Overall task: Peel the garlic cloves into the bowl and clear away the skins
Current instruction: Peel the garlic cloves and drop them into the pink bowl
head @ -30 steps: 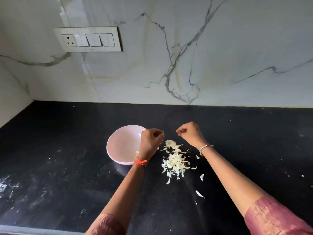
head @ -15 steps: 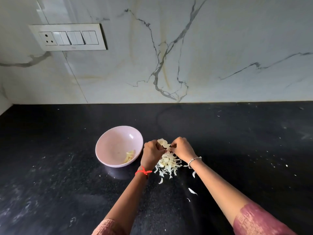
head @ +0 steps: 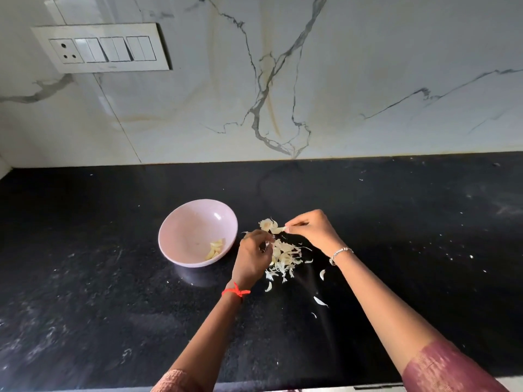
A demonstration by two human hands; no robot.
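A pale pink bowl [head: 181, 222] stands on the black counter [head: 85, 278] with a few peeled cloves [head: 215, 248] in it. To its right lies a heap of garlic skins [head: 284, 258]. Just behind the heap, my right hand [head: 312, 230] pinches a papery piece of garlic [head: 270, 225] at its right end. My left hand [head: 253, 257] hovers at the heap's left edge with its fingers curled round a bit of skin. What lies under its palm is hidden.
Loose skin flakes [head: 320, 301] lie scattered on the counter in front of the heap. A marble wall with a switch plate [head: 102, 49] rises behind the counter. The counter's front edge [head: 368, 387] runs along the bottom of the view.
Both hands came together over the garlic behind the heap, then parted. My left hand dropped to the heap's left side while my right hand kept hold of the garlic piece.
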